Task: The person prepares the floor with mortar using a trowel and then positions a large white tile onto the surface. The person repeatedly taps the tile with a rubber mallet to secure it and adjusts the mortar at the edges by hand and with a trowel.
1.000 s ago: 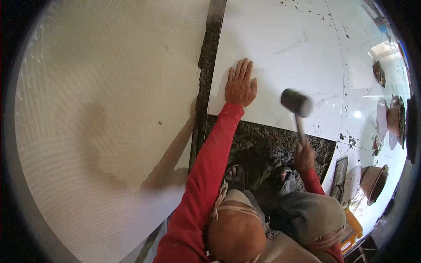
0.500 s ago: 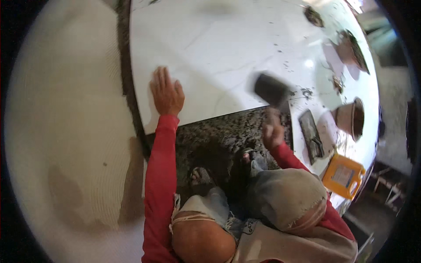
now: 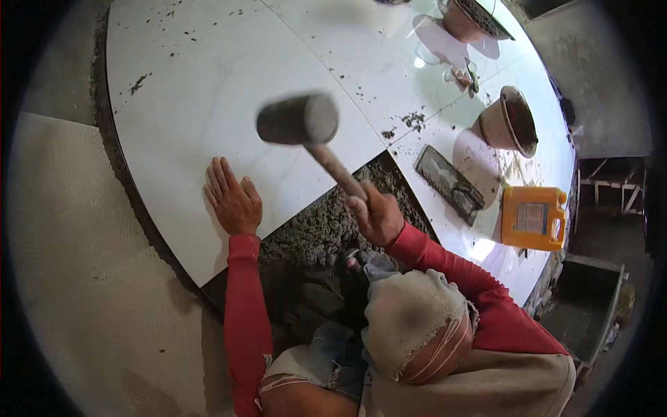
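My right hand [image 3: 381, 214] grips the wooden handle of a rubber mallet [image 3: 297, 119]. The mallet's dark head is raised over a large white floor tile [image 3: 222, 90], apart from it as far as I can tell. Palm down near the left edge of that tile, my left hand [image 3: 234, 199] lies flat with its fingers stretched out. Dark wet mortar [image 3: 313, 215] borders the tile's near edge, around my feet.
A trowel [image 3: 450, 184] with a long flat blade lies on the right-hand tiles. Beyond it stand a yellow jerrycan [image 3: 533, 217], a tipped bucket [image 3: 511, 124] and a bucket of mortar [image 3: 476, 19]. Mortar crumbs dot the tiles. A ribbed pale wall [image 3: 97, 250] rises at left.
The mallet has swung left over the tile in my right hand. My view has turned, so the tiles appear rotated. My left hand stays flat on the tile.
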The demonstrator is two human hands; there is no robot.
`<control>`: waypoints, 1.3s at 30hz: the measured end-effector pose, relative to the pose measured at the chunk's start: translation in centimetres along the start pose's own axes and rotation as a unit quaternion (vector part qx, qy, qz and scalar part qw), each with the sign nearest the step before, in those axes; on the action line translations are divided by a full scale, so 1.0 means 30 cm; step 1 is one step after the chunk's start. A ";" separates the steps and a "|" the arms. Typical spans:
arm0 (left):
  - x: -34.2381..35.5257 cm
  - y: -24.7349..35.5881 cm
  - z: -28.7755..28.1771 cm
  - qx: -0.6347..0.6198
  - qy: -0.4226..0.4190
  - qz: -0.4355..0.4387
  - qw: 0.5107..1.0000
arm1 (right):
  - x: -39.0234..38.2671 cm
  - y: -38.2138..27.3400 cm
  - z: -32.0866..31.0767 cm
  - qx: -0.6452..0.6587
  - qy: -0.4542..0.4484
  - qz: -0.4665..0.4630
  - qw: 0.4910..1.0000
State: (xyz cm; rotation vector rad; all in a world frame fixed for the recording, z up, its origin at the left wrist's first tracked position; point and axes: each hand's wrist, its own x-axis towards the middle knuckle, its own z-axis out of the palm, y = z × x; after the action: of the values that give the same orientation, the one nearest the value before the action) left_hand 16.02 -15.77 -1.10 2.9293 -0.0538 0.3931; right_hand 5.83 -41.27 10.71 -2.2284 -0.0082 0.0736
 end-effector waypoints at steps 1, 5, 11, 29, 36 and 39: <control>-0.001 -0.002 -0.003 -0.008 -0.006 -0.003 1.000 | -0.017 0.046 0.023 0.004 0.002 0.007 1.000; -0.012 0.006 0.015 0.010 -0.001 0.004 1.000 | -0.081 0.236 0.066 0.073 -0.001 -0.033 0.997; -0.036 -0.014 0.002 0.015 -0.024 0.003 1.000 | -0.027 0.017 -0.040 0.044 -0.001 -0.045 0.998; -0.012 -0.020 0.004 -0.008 -0.014 -0.017 1.000 | -0.038 0.016 -0.042 0.015 -0.015 -0.063 0.998; 0.003 -0.013 0.000 0.010 -0.013 -0.010 1.000 | -0.084 0.089 -0.018 -0.093 -0.090 0.007 0.992; -0.023 0.009 0.021 0.003 -0.021 0.009 1.000 | -0.111 0.085 -0.048 -0.013 -0.045 -0.040 0.998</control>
State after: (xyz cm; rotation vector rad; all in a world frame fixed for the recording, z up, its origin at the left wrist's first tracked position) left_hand 15.51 -16.14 -1.81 2.9443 -0.0848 0.3343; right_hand 2.53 -44.07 9.73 -2.2472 -0.1469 0.1304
